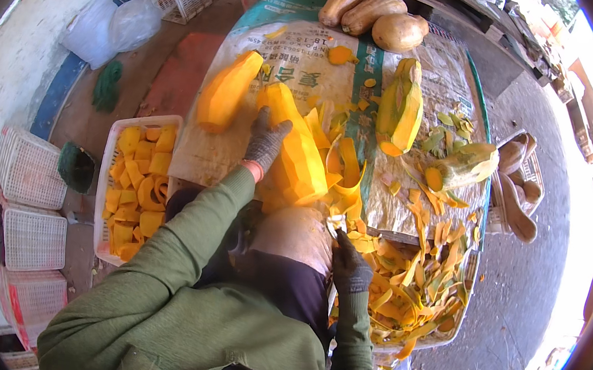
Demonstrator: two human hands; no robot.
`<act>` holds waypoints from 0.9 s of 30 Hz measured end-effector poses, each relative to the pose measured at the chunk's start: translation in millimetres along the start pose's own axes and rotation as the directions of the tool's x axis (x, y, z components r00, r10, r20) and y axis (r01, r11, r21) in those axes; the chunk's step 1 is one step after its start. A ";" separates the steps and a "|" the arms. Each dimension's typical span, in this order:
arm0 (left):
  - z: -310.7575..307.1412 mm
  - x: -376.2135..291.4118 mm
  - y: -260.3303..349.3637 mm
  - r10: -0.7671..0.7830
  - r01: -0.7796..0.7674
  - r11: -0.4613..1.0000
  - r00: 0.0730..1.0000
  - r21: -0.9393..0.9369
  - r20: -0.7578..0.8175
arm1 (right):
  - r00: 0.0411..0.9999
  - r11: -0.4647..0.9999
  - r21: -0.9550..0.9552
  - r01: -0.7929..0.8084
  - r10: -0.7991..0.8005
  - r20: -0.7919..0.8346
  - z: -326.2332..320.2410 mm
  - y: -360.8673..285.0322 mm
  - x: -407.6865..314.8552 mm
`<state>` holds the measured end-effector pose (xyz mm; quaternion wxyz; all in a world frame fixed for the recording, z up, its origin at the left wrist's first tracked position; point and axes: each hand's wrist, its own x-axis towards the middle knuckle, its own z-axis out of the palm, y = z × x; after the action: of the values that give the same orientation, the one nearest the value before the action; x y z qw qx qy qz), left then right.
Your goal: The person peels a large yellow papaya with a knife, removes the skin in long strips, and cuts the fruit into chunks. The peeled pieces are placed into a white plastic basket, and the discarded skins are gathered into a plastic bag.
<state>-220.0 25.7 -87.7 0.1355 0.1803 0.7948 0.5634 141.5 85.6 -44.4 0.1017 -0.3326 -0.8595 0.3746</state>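
My left hand (pixel 267 140), in a grey knit glove, grips the left side of a peeled orange squash (pixel 299 155). That squash lies lengthwise on the sack-covered table, its near end towards my lap. In my gloved right hand (pixel 351 264) is a white-headed peeler (pixel 335 224), low beside the squash's near end; my fingers partly hide it. A second peeled squash (pixel 228 92) rests to the left. On the right lie a partly peeled squash (pixel 401 109) with green stripes and another partly peeled one (pixel 463 167). Long peel strips (pixel 349 171) lie against the squash's right side.
Several unpeeled squashes (pixel 374 15) sit at the table's far edge. A white crate (pixel 103 186) of orange chunks stands left; a peel-filled crate (pixel 458 326) stands right. Beyond the right edge is a basket of squashes (pixel 517 200). Stacked white baskets (pixel 33 241) line the left wall.
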 end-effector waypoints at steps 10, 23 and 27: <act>-8.5 11.3 -31.6 -0.054 0.054 0.999 0.997 0.002 0.050 | 0.997 0.980 0.193 0.045 -0.056 0.053 7.4 -26.9 63.5; -60.3 -33.0 -9.7 -0.259 0.325 0.737 0.946 -0.593 0.196 | 0.951 0.870 0.387 -0.305 0.299 0.078 -7.5 27.6 -2.5; -64.4 -29.8 -19.5 -0.191 0.259 0.765 0.966 -0.589 0.176 | 0.997 0.917 0.400 -0.014 0.041 -0.058 19.7 29.1 24.0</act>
<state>-222.8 -47.8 -84.6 0.2944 0.0599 0.5793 0.7577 129.4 104.3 -80.6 0.1900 -0.3290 -0.7566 0.5322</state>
